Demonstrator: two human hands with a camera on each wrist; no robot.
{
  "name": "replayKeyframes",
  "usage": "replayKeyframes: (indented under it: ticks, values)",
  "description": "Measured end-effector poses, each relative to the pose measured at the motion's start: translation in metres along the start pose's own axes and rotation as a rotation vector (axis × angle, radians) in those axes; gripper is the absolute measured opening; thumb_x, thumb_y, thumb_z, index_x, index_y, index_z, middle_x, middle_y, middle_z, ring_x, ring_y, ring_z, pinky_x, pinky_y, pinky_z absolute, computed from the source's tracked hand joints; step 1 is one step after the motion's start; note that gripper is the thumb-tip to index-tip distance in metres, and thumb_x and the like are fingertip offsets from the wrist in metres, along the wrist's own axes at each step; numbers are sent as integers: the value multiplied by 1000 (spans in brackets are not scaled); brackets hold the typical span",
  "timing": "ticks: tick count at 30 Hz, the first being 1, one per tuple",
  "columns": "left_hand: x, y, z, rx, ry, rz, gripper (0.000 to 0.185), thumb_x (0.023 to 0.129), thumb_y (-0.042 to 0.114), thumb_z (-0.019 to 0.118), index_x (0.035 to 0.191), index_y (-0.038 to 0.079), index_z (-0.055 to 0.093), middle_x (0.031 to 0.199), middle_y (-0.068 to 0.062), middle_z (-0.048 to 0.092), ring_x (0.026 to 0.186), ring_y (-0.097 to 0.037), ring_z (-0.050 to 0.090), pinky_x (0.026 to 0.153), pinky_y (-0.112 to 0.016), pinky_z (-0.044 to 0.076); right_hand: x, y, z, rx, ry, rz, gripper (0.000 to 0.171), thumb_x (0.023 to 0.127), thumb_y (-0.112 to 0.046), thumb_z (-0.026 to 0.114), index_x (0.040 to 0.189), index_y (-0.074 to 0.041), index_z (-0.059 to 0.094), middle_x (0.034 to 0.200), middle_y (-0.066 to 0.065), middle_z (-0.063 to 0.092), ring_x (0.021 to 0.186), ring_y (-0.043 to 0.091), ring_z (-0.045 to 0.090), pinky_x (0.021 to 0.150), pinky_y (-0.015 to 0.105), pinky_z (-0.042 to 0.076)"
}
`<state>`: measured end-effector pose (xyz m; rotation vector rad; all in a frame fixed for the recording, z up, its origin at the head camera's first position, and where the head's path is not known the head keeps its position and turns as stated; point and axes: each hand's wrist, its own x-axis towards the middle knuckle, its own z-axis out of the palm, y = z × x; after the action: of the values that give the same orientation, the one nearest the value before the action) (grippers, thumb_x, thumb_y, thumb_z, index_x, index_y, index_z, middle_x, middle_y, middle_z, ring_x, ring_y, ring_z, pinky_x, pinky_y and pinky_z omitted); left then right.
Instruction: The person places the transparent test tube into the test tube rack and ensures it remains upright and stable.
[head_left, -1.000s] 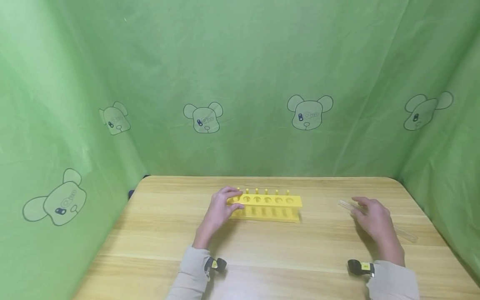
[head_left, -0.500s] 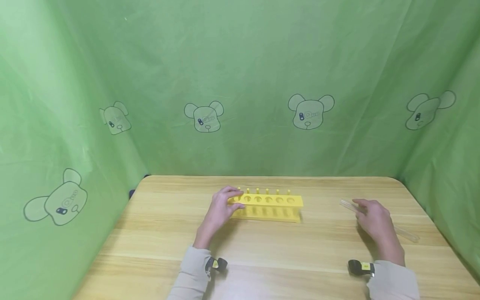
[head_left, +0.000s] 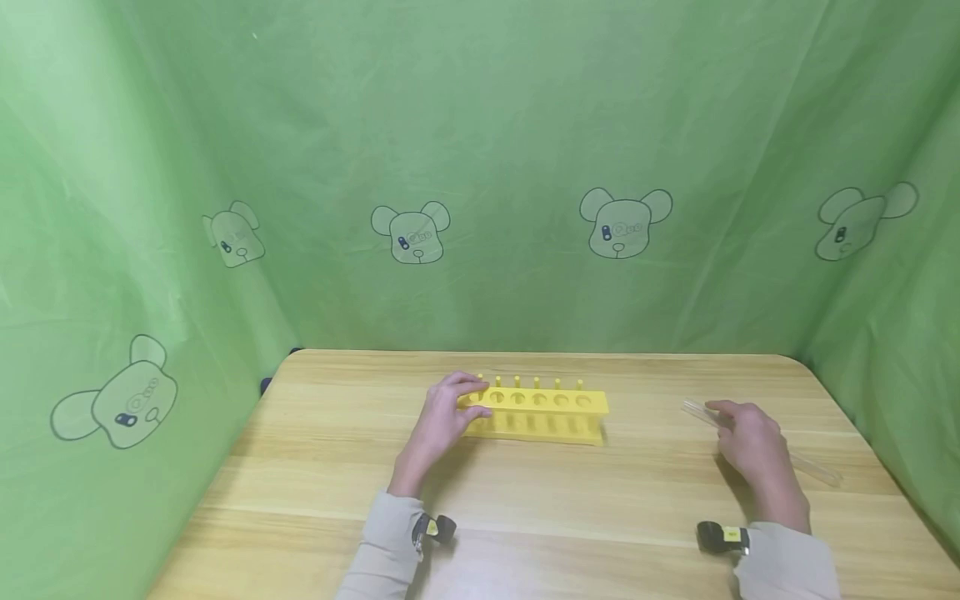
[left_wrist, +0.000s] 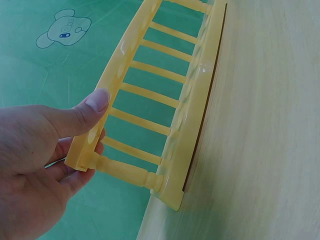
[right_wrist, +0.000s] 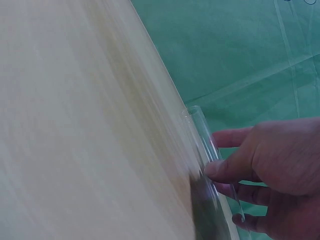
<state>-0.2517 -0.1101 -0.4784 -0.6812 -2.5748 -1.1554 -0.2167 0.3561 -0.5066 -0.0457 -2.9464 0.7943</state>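
A yellow test tube rack (head_left: 537,402) stands upright on the table, its row of holes holding no tubes. My left hand (head_left: 442,417) grips its left end. In the left wrist view the thumb (left_wrist: 98,100) lies on the rack's upper plate and the fingers curl behind it. On the right, a clear test tube (right_wrist: 202,131) lies slantwise along the tabletop. My right hand (head_left: 753,446) is over its middle, thumb (right_wrist: 216,170) against the tube and fingers on the other side. A second clear outline runs close beside it; whether that is another tube I cannot tell.
The light wood table (head_left: 570,508) has rounded far corners. A green curtain (head_left: 495,308) with printed bear heads surrounds it at the back and both sides. Each wrist wears a small black camera (head_left: 720,536).
My right hand has shifted slightly right and nearer along the test tube, its thumb closing in. The left hand keeps its grip on the rack; the whole view has drifted a little.
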Motion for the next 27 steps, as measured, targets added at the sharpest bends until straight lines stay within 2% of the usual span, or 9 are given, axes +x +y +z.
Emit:
replayKeyframes:
  ticks: [12,20,27]
  values:
    - [-1,1,1,-4,3,-4,43,80,7,86,119,-2,72,124,-15,69,117,-32,65,108,-41,51,1,2,1,-6,-4,8,52,85,9,56,137,4,56,122,42,53,107,64,51,82,76,45]
    - [0,1,2,-9,-5,-13,44,80,8,87,120,-1,72,124,-15,69,118,-32,64,108,-41,51,-1,3,0,2,5,13,67,71,14,58,137,5,55,117,41,55,100,60,54,76,72,48]
    - [0,0,1,-3,-10,-27,44,80,10,86,121,0,72,125,-17,68,119,-31,64,109,-41,50,-1,3,2,2,22,11,63,74,13,57,136,5,57,115,39,55,99,59,55,76,72,47]
